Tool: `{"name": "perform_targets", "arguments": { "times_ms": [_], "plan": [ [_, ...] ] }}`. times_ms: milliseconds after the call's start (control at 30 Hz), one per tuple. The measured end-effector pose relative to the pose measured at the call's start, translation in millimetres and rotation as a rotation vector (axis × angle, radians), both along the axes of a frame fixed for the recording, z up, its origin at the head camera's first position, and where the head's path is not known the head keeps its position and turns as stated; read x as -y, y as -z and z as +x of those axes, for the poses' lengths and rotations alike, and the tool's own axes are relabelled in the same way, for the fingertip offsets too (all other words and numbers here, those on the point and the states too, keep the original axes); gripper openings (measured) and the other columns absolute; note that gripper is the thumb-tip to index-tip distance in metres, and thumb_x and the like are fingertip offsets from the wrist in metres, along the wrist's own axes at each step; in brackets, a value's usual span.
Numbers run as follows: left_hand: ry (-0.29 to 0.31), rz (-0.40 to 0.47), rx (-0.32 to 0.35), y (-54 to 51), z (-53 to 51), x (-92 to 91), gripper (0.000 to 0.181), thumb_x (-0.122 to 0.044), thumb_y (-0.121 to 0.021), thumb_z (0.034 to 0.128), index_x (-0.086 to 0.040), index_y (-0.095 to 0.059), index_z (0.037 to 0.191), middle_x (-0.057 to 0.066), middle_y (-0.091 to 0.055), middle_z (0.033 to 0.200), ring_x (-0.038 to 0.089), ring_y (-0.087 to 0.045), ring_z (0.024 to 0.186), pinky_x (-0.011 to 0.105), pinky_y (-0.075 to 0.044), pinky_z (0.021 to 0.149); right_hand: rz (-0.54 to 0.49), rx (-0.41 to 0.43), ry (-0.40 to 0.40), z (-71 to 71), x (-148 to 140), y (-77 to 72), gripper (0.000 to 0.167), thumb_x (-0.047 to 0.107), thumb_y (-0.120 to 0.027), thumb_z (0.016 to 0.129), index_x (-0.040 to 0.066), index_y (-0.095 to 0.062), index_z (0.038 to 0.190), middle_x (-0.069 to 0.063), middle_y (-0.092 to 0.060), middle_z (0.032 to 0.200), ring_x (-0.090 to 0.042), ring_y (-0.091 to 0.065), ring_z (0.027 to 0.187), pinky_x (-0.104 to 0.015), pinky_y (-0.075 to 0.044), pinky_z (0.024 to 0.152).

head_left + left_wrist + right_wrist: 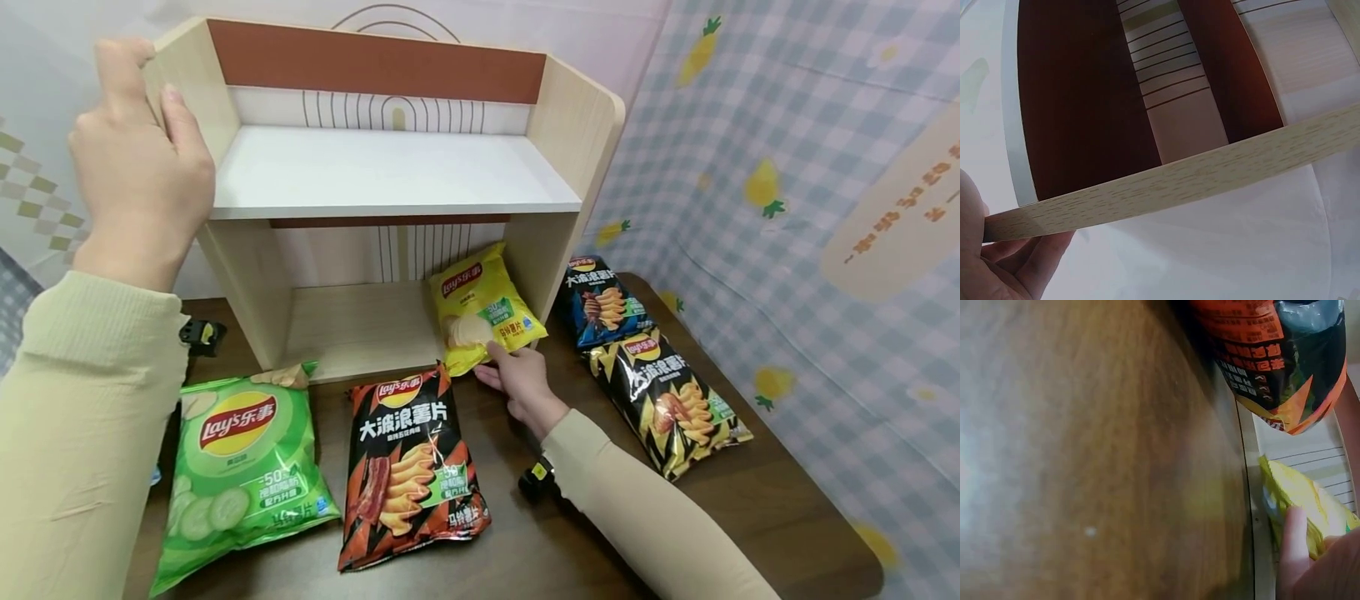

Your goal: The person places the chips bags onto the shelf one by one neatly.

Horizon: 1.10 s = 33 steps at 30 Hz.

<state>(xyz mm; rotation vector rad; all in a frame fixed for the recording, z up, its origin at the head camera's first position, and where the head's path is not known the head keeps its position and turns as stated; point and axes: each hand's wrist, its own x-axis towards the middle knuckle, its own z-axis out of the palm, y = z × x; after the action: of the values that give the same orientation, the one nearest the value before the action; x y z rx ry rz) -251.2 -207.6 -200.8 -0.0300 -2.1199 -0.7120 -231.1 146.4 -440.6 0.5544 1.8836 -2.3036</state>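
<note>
A two-tier wooden shelf (397,171) stands on a brown table. At its upper left side panel (1147,194), my left hand (142,158) grips the edge, thumb on one face and fingers on the other in the left wrist view. A yellow Lay's chip bag (480,304) leans tilted in the right end of the lower compartment, its bottom edge at the front. My right hand (528,387) pinches that bag's lower edge. In the right wrist view the fingers (1295,534) lie against the yellow bag, and part of the grip is hidden.
In front of the shelf lie a green chip bag (247,467) and a black-and-red chip bag (412,467). Right of it are a blue-black chip bag (603,300) and a black-and-gold one (667,400). A checked cloth (750,208) hangs beyond the table's right edge.
</note>
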Motion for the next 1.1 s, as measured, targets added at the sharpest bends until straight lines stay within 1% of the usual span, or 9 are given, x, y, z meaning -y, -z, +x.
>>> {"name": "perform_targets", "arguments": {
  "times_ms": [167,233,300,367,533,733,833,967,1100],
  "plan": [
    [0.006,-0.003,-0.015,0.6,0.1,0.0,0.046,-0.037,-0.029,0.0994,-0.013,-0.037,0.137,0.036,-0.060,0.104,0.063,-0.052,0.091,0.064,-0.033,0.075,0.092,-0.080,0.043,-5.0,-2.7,-4.5,0.030,0.020,-0.059,0.098,-0.003,-0.058,0.116,-0.021,-0.064,0.105,-0.028,-0.071,0.080,-0.034,-0.056,0.072],
    [0.006,-0.007,-0.028,0.6,-0.2,0.1,0.046,-0.038,-0.029,0.0995,-0.013,-0.037,0.137,0.036,-0.060,0.104,0.063,-0.052,0.090,0.064,-0.034,0.075,0.116,-0.098,0.062,-7.7,-4.9,-6.5,0.030,0.019,-0.059,0.098,-0.005,-0.058,0.116,-0.021,-0.063,0.106,-0.028,-0.071,0.079,-0.034,-0.056,0.072],
    [0.001,-0.007,-0.032,0.3,-0.2,0.4,0.046,-0.038,-0.029,0.0995,-0.013,-0.038,0.137,0.035,-0.060,0.106,0.062,-0.053,0.091,0.063,-0.035,0.076,0.132,-0.097,0.070,-10.1,-6.8,-8.1,0.031,0.019,-0.058,0.098,-0.006,-0.058,0.116,-0.022,-0.062,0.105,-0.028,-0.071,0.079,-0.034,-0.056,0.072],
    [-0.004,-0.009,-0.034,0.1,-0.2,0.8,0.046,-0.038,-0.029,0.0996,-0.013,-0.038,0.137,0.034,-0.061,0.107,0.061,-0.054,0.092,0.063,-0.036,0.076,0.132,-0.068,0.067,-11.9,-8.3,-9.1,0.032,0.021,-0.057,0.098,-0.005,-0.057,0.117,-0.021,-0.062,0.105,-0.026,-0.071,0.078,-0.034,-0.055,0.073],
    [-0.004,-0.009,-0.025,0.4,-0.1,0.6,0.047,-0.038,-0.028,0.0995,-0.012,-0.037,0.138,0.034,-0.061,0.108,0.062,-0.053,0.093,0.063,-0.035,0.076,0.082,0.017,0.045,-12.7,-10.6,-7.9,0.035,0.024,-0.059,0.097,-0.003,-0.055,0.119,-0.020,-0.065,0.104,-0.023,-0.071,0.077,-0.031,-0.055,0.073],
    [-0.005,-0.008,-0.010,0.5,-0.1,-0.5,0.046,-0.038,-0.028,0.0995,-0.013,-0.037,0.138,0.033,-0.061,0.109,0.060,-0.055,0.094,0.061,-0.035,0.075,0.019,0.032,0.037,-11.7,-10.7,-5.2,0.040,0.027,-0.058,0.098,-0.002,-0.051,0.124,-0.020,-0.065,0.106,-0.023,-0.071,0.079,-0.031,-0.055,0.073],
    [-0.006,-0.001,0.000,0.5,-0.5,-0.6,0.046,-0.038,-0.028,0.0995,-0.014,-0.037,0.138,0.033,-0.061,0.110,0.059,-0.055,0.096,0.060,-0.035,0.076,-0.014,0.069,0.019,-10.9,-8.3,-4.5,0.040,0.028,-0.056,0.099,0.000,-0.049,0.126,-0.020,-0.064,0.109,-0.024,-0.071,0.082,-0.032,-0.055,0.074],
    [-0.004,0.014,0.005,0.7,-1.5,-0.1,0.046,-0.038,-0.029,0.0994,-0.015,-0.037,0.138,0.034,-0.060,0.108,0.059,-0.054,0.098,0.061,-0.035,0.079,-0.079,0.113,-0.006,-10.2,-3.8,-4.3,0.038,0.025,-0.054,0.100,0.002,-0.047,0.129,-0.020,-0.063,0.113,-0.026,-0.070,0.088,-0.033,-0.055,0.076],
    [0.001,0.016,0.005,0.9,-2.3,-0.1,0.046,-0.038,-0.029,0.0994,-0.014,-0.037,0.138,0.035,-0.060,0.106,0.060,-0.053,0.096,0.061,-0.034,0.079,-0.142,0.131,-0.009,-9.6,-1.3,-4.4,0.038,0.023,-0.052,0.101,0.003,-0.044,0.133,-0.021,-0.062,0.116,-0.027,-0.069,0.092,-0.034,-0.054,0.078]
  ]
}}
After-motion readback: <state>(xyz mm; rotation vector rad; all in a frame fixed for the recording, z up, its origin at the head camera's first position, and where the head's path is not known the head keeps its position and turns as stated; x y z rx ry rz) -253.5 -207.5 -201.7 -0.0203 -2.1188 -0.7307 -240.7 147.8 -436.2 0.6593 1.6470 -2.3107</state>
